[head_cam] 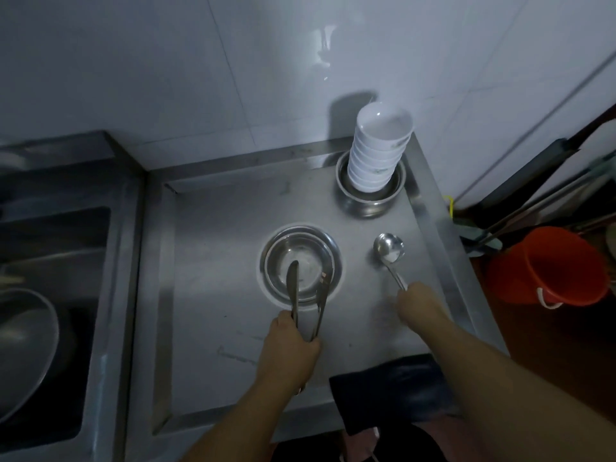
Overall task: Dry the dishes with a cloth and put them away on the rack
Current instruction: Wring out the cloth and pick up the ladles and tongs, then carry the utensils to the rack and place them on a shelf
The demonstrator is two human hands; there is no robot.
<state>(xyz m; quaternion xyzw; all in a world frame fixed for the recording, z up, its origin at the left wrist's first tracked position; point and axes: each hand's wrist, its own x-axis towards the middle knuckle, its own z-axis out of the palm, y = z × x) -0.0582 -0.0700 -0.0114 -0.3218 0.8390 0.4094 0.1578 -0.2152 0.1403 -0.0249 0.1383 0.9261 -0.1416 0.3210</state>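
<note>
At the centre of the frame the left hand [293, 341] is curled round the joined end of a pair of long stainless-steel tongs [308, 295], whose two arms spread apart and reach into the shallow round steel dish [301, 261] sitting on the brushed steel counter [206, 261]. To the right, the right hand [416, 305] pinches the thin handle of a polished steel ladle [390, 250], whose round bowl rests on the counter just right of the dish.

Both utensils look stiff and light, and probably slick if wet (shiny metal gives little purchase), so I judge the handle ends, where the hands already are, the sensible hold.

The folded dark cloth [393, 391] lies on the counter's near edge at the lower centre right, beside the right forearm, and neither hand touches it.

In the upper right of the counter a tall stack of white ceramic bowls [378, 151] stands inside a round steel bowl [370, 198]. It leans slightly, looks breakable and heavy as a whole, and is better taken a few at a time from beneath. Faint dark marks sit on the sides of two bowls, too small to read. No brand or writing is legible anywhere. I cannot pick out a rack in view.

At the right edge stands an orange plastic bucket [550, 265], and at the left a steel sink [50, 311].
</note>
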